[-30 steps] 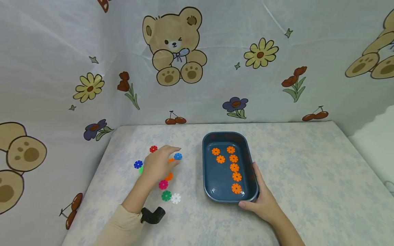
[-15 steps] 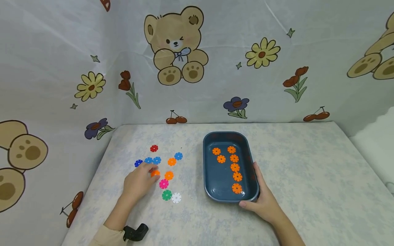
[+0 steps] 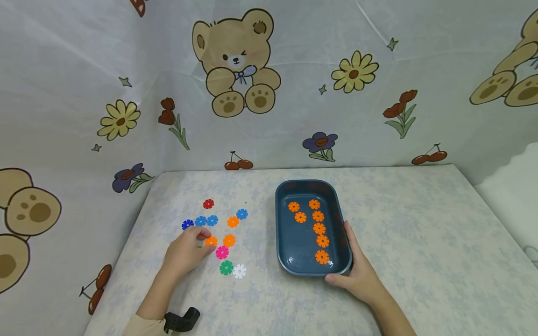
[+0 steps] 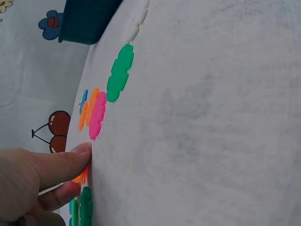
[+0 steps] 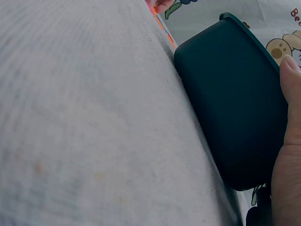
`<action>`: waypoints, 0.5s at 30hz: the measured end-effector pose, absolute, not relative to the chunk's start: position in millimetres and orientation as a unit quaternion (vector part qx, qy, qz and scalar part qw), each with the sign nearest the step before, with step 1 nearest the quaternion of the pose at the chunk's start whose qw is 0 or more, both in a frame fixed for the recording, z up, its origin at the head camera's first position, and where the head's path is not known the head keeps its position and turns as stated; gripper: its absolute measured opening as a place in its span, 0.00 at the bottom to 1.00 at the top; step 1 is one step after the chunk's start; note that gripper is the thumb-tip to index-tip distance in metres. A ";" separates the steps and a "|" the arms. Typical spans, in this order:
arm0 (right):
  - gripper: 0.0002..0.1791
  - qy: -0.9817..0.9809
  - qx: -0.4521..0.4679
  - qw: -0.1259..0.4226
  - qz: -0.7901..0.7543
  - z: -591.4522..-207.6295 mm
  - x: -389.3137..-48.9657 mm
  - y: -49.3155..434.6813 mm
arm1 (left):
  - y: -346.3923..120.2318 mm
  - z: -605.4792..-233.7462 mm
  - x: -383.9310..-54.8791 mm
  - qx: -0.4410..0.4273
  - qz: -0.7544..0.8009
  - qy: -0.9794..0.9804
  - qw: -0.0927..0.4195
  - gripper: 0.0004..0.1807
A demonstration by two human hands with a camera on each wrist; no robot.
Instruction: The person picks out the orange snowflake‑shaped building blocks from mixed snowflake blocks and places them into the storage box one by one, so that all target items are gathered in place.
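My left hand (image 3: 187, 249) pinches an orange snowflake disc (image 3: 211, 241) between thumb and fingers, low over the table at the left. In the left wrist view, that orange disc (image 4: 81, 176) shows partly behind the thumb. Around it lie other notched plastic discs: a pink disc (image 3: 222, 252), another orange disc (image 3: 229, 240) and a dark blue disc (image 3: 187, 225) among them. My right hand (image 3: 357, 275) grips the near right corner of a dark blue tray (image 3: 290, 268), thumb at the rim. Several orange discs (image 3: 319, 228) lie inside, most in a column along the right side.
Farther back are a red disc (image 3: 208, 204) and light blue discs (image 3: 212, 220). A green disc (image 3: 226, 268) and a white disc (image 3: 239, 271) lie nearer me. A cloth (image 3: 294, 130) printed with bears and flowers hangs behind the table (image 3: 420, 242).
My left hand moved back leftward and nearer me from beside the light blue disc, reaching the orange disc, which has shifted slightly toward me. The right hand keeps holding the tray in place.
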State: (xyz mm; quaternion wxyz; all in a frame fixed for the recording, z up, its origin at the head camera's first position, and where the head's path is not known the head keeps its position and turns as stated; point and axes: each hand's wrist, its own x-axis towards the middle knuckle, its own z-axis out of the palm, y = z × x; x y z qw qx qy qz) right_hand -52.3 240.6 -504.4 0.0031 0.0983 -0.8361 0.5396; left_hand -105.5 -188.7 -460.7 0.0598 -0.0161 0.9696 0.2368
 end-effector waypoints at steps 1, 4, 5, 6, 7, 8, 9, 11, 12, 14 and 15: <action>0.76 -0.837 0.098 0.003 0.539 -504.4 -52.2 240.7 | -189.0 -461.1 -105.6 -0.014 0.240 0.969 0.059 0.18; 0.76 -0.838 0.096 0.003 0.538 -504.3 -52.0 240.6 | -189.1 -461.2 -104.8 -0.001 0.243 0.968 0.056 0.17; 0.76 -0.837 0.096 0.003 0.538 -504.2 -51.9 240.7 | -189.1 -461.3 -104.7 0.004 0.243 0.969 0.055 0.17; 0.76 -0.838 0.096 0.003 0.538 -504.2 -51.8 240.7 | -189.1 -461.2 -104.2 0.009 0.240 0.969 0.054 0.17; 0.76 -0.837 0.096 0.003 0.539 -504.2 -51.8 240.8 | -189.2 -461.1 -103.6 0.013 0.238 0.970 0.054 0.17; 0.76 -0.837 0.096 0.003 0.538 -504.3 -51.7 240.9 | -189.2 -460.9 -103.1 0.015 0.238 0.970 0.055 0.17; 0.76 -0.837 0.097 0.004 0.538 -504.3 -51.7 241.0 | -189.0 -460.8 -102.6 0.016 0.239 0.969 0.056 0.16; 0.76 -0.837 0.097 0.004 0.538 -504.3 -51.7 241.0 | -187.4 -460.2 -102.0 0.013 0.254 0.965 0.057 0.16; 0.76 -0.837 0.098 0.004 0.538 -504.3 -51.8 241.0 | -185.7 -459.6 -101.3 0.008 0.268 0.962 0.058 0.16; 0.76 -0.836 0.099 0.004 0.540 -504.2 -51.8 240.8 | -179.6 -457.3 -100.1 -0.008 0.313 0.947 0.066 0.16; 0.76 -0.835 0.099 0.004 0.542 -504.1 -51.9 240.6 | -175.0 -455.2 -99.6 -0.017 0.341 0.937 0.071 0.16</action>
